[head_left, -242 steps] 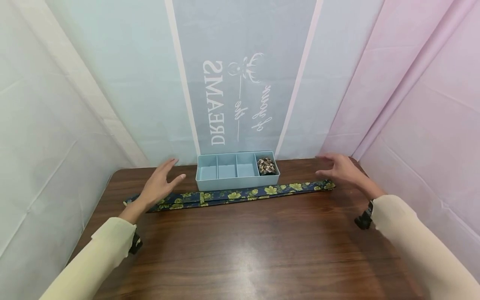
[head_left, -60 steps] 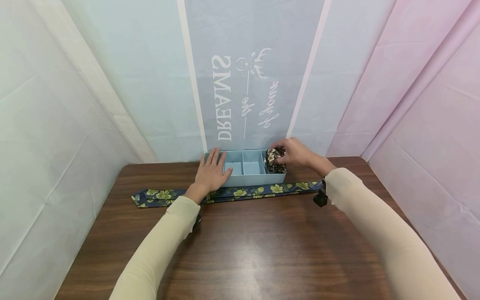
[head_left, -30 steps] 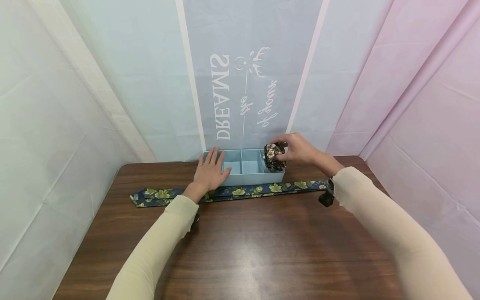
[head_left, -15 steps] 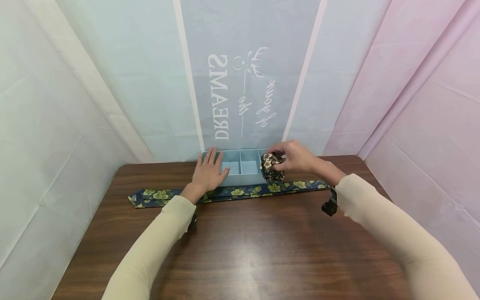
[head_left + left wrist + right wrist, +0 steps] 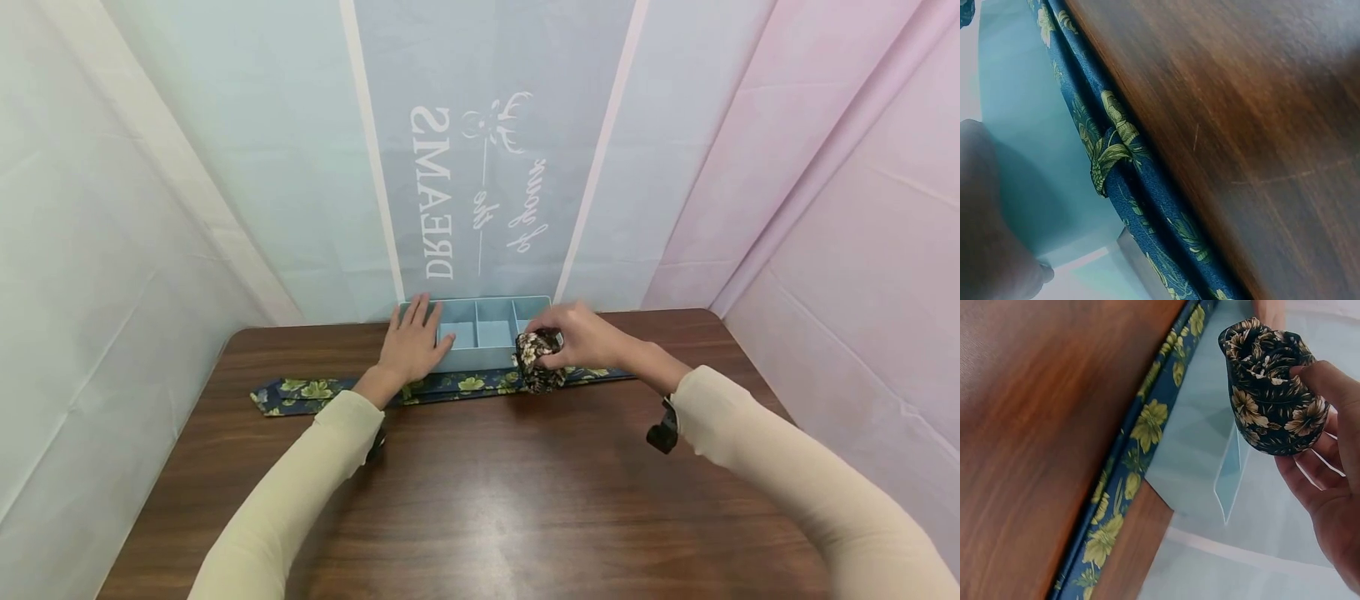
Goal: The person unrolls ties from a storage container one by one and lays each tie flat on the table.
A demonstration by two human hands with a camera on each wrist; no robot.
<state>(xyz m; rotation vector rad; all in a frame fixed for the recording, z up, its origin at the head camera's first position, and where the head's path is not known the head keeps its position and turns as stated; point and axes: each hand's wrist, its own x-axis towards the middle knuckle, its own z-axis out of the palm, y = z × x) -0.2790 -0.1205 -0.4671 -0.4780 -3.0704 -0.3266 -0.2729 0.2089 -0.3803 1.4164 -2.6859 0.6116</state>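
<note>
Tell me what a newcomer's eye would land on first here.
Probably the dark floral roll in the right hand, held up near the right end of the box. Next would likely come the long blue tie, its yellow flowers running across the table along the box's near side. Behind, the big white lettering stands out on the backdrop.

Wood-grain table [image 5: 570, 508], pale cloth walls [image 5: 292, 167]
</note>
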